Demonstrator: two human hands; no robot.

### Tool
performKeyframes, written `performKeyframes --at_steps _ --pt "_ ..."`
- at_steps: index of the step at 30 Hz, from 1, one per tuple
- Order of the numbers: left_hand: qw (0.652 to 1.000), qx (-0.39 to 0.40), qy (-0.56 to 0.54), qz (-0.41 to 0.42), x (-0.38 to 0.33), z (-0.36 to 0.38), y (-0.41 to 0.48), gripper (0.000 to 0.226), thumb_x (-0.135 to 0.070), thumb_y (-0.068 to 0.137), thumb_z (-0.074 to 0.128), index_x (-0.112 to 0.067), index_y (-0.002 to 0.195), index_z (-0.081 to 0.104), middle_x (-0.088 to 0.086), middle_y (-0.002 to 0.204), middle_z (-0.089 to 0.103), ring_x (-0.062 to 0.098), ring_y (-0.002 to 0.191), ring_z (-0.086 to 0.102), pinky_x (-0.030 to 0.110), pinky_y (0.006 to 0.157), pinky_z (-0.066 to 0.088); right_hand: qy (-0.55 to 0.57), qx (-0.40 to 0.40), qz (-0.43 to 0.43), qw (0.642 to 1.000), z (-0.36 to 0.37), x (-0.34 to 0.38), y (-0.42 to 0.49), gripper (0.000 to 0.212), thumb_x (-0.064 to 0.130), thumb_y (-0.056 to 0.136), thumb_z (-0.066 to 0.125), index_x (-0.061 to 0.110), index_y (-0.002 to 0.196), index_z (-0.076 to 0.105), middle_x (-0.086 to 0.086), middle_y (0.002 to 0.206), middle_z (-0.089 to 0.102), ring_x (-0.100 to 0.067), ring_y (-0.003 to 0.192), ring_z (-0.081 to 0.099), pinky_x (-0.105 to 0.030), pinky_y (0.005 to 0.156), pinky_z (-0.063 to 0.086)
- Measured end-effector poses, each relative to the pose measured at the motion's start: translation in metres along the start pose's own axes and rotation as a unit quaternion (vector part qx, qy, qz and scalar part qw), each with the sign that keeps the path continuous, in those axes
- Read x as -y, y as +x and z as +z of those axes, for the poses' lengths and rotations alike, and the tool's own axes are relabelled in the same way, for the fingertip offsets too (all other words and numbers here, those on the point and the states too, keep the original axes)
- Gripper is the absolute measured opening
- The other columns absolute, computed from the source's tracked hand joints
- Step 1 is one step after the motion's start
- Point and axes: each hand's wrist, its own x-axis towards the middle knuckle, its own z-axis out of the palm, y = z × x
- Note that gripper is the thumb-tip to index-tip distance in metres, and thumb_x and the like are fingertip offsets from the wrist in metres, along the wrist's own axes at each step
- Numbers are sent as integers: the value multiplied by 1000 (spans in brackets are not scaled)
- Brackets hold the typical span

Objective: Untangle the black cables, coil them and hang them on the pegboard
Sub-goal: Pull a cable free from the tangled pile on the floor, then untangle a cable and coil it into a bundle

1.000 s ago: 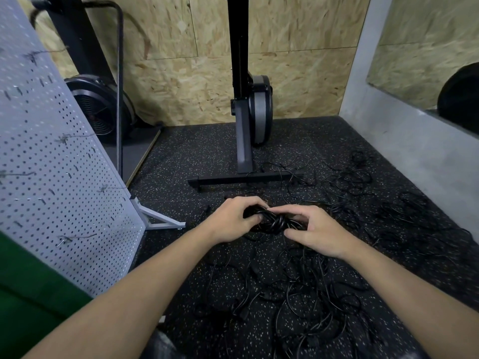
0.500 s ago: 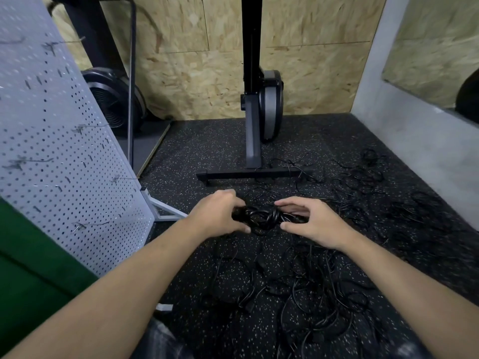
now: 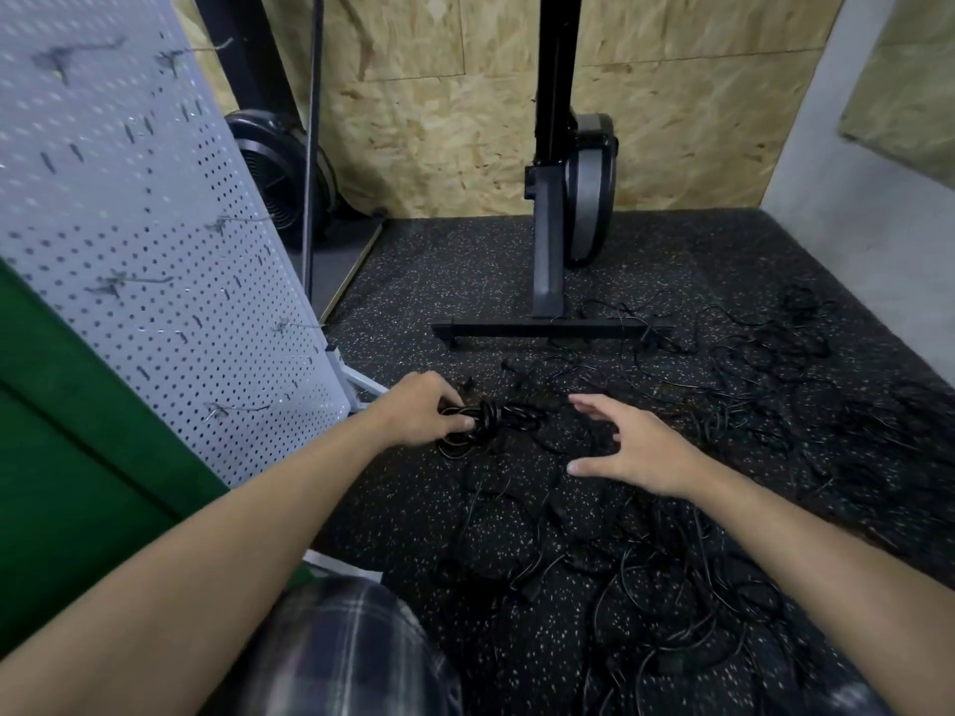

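Left hand: the left hand has its fingers curled round 1 end of a coiled bundle, gripping it.
Right hand: the right hand is spread wide, fingers straight, holding nothing, well apart from the left.
Coiled bundle: thin, glossy black cord wound into tight loops and knotted at the middle; it sticks out of the left hand toward the right hand and stops short of it.
Loose cables: loose cables, thin, black and springy, lie in a messy tangle of arcs and loops under and beyond the right hand and back toward the person.
Pegboard: the pegboard stands just left of the left hand, a pale grey metal sheet punched with rows of small holes and slots, on a white foot.
Hooks: several thin wire hooks stick out of it, all bare.
Floor: a black rubber floor, matt and flecked with pale specks.
Room: a rough chipboard wall beyond the hands, a smooth grey wall to the right.
Machine: a black T-shaped machine stand with a grey wheel stands past the hands.
Near the left arm: a flat green panel and plaid cloth.
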Motion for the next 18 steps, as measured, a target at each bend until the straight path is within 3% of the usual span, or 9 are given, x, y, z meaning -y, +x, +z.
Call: performKeyframes --at_steps 3,7,13,16,18 --pt "997 -14 -48 -65 44 15 -3 33 -40 96 72 -14 114 79 3 111 77 18 103 68 35 93 53 -57 51 9 997 21 -2 18 98 44 82 86 29 161 31 4 162 40 -13 147 39 -29 118 33" --pt "986 -29 -82 -141 98 43 -3 33 -41 96 72 -10 104 79 11 98 77 25 89 70 35 78 50 -75 86 33 993 47 -2 48 96 40 84 85 24 161 29 -2 162 40 -18 147 40 -32 120 34" --pt "965 -4 -127 -230 168 102 13 29 -35 98 72 -7 107 71 11 97 74 27 86 71 35 79 53 -86 116 55 988 89 -6 93 94 39 88 82 27 162 26 -5 163 37 -24 148 37 -35 121 33" --pt "957 17 -141 -252 192 128 24 22 -25 100 70 -4 108 68 13 93 73 25 80 72 30 68 52 -105 127 63 984 107 -10 111 92 39 91 78 25 163 23 -6 165 32 -26 150 33 -36 122 29" --pt "954 12 -138 -267 204 144 33 24 -23 99 70 -1 110 68 14 95 72 27 85 71 30 69 51 -117 131 73 982 118 -13 118 89 38 94 76 23 164 23 -7 165 32 -28 151 32 -34 120 28"
